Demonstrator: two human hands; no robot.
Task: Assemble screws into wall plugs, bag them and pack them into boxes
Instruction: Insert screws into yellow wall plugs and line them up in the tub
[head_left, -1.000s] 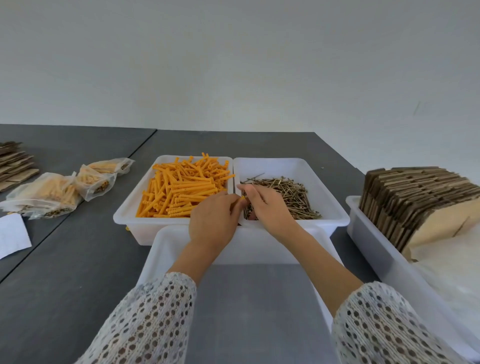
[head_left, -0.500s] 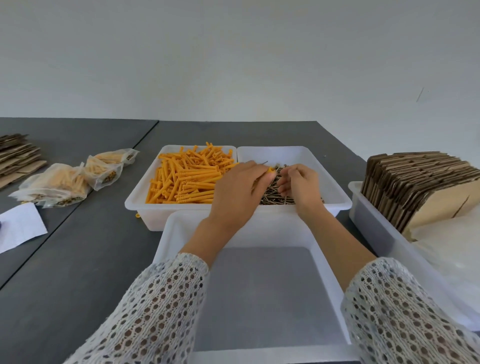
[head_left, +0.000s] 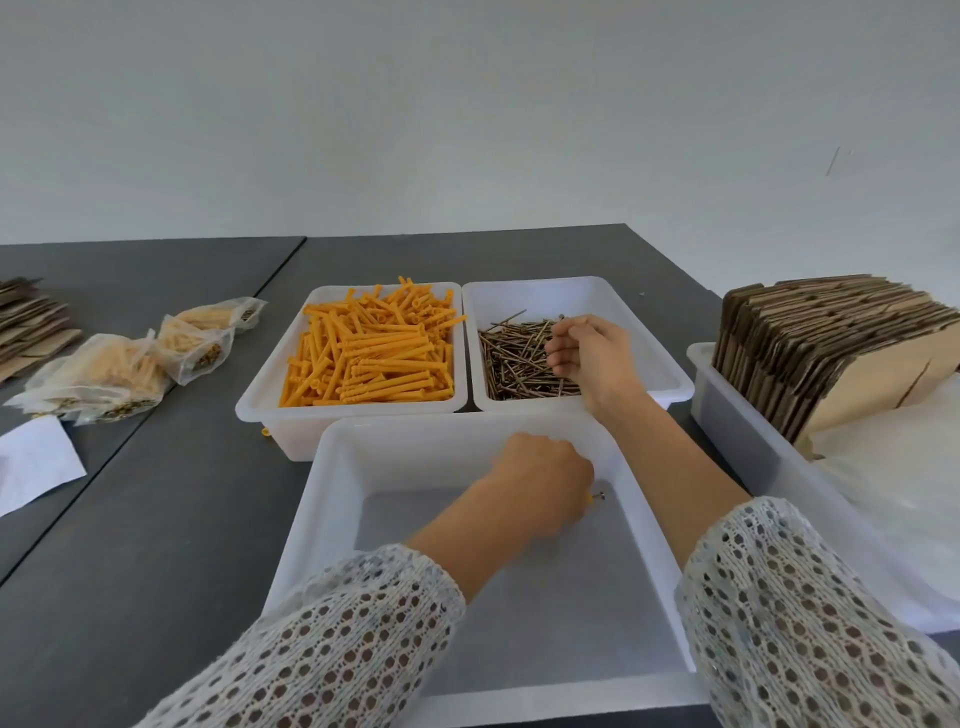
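Left hand curled round an assembled plug-and-screw, low in the near tray: we release it flat. Right hand, fingers loosely curled over the screws; whether it has one, can't tell.

Head-worn view — looks forward and down, close over the table.

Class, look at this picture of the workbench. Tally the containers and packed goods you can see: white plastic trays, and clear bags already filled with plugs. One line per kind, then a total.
White plastic trays: 4 (orange plugs tray, screws tray, near tray, cardboard tray)
Filled clear bags: 3 ()
Total: 7
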